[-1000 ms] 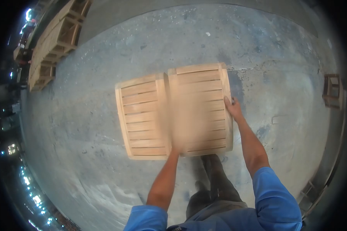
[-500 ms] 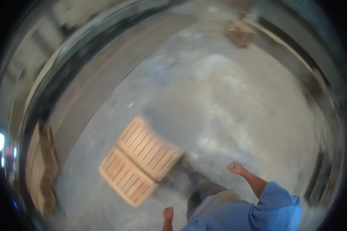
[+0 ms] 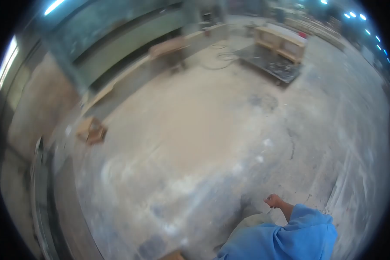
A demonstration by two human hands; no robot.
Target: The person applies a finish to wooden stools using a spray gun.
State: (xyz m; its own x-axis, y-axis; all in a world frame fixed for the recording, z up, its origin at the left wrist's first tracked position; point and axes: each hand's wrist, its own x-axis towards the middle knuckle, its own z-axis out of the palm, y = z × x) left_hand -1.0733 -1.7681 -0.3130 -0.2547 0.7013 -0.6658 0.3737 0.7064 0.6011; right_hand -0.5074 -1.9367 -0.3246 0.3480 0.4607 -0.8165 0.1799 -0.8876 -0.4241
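My right hand (image 3: 273, 201) hangs low in front of the blue sleeve (image 3: 310, 225), above the concrete floor. Its fingers are curled closed, and whether something small sits in them I cannot make out. My left hand is out of view. At the bottom edge a corner of a light wooden piece (image 3: 173, 256) shows, apart from the right hand.
A small wooden frame (image 3: 91, 131) lies on the floor at the left. A low dark platform (image 3: 268, 65) carries a wooden bench-like frame (image 3: 279, 41) at the back right. Near the back wall stands a brownish table (image 3: 168, 47), with a hose (image 3: 219, 66) beside it.
My view has swung right and up, bringing the back of the workshop into sight. The slatted wooden panels have slid almost out at the bottom, and my left hand has left view.
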